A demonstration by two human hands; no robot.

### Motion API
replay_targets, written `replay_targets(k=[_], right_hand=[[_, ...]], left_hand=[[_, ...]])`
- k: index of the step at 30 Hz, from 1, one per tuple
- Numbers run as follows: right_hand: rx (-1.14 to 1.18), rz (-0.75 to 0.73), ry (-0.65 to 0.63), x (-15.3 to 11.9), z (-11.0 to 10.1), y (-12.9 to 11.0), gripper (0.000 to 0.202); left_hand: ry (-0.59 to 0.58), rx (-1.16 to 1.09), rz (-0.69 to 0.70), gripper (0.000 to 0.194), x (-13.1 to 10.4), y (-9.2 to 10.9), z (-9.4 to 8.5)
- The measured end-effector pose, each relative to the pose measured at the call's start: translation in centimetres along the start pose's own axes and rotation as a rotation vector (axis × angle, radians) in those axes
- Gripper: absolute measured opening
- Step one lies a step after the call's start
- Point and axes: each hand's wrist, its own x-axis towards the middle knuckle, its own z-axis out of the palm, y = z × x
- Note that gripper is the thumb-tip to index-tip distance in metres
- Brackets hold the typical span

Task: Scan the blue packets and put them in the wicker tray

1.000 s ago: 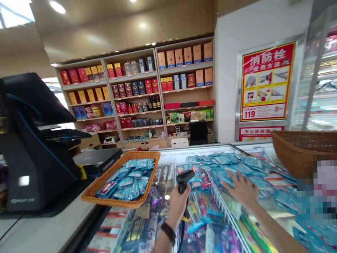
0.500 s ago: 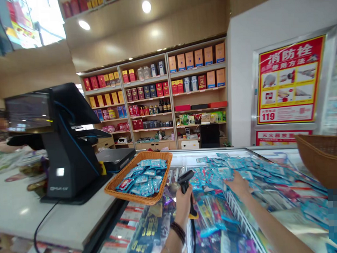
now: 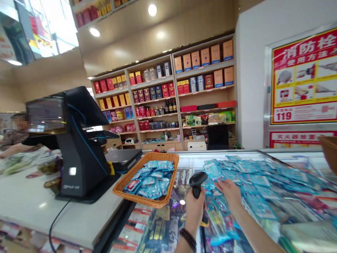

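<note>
My left hand (image 3: 195, 210) grips a black barcode scanner (image 3: 197, 181) by its handle, head up, over the glass freezer lid (image 3: 186, 162). Just to its right, my right hand (image 3: 228, 190) holds a blue snack packet (image 3: 212, 170) by its lower edge, raised beside the scanner head. Several more blue packets (image 3: 259, 182) lie spread on the lid to the right. A wicker basket (image 3: 123, 184) left of the scanner holds several of the same blue packets.
A black till terminal (image 3: 80, 144) with a cable stands on the white counter (image 3: 27, 205) at left. Another person (image 3: 15, 137) sits behind it. A second wicker basket (image 3: 335, 155) is at the right edge. Shelves of boxes (image 3: 162, 101) line the back wall.
My right hand went from lying flat on the spread packets to lifting one blue packet beside the scanner. The view has turned left, showing more of the counter and the other person.
</note>
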Motion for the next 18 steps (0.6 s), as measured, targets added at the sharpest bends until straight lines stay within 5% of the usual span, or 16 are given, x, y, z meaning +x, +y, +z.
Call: replay_targets(k=[18], right_hand=[[0.016,-0.002,0.017,-0.85,-0.31,0.53,0.057]], left_hand=[[-0.034,-0.066,-0.002,0.051,-0.59,0.67,-0.07]])
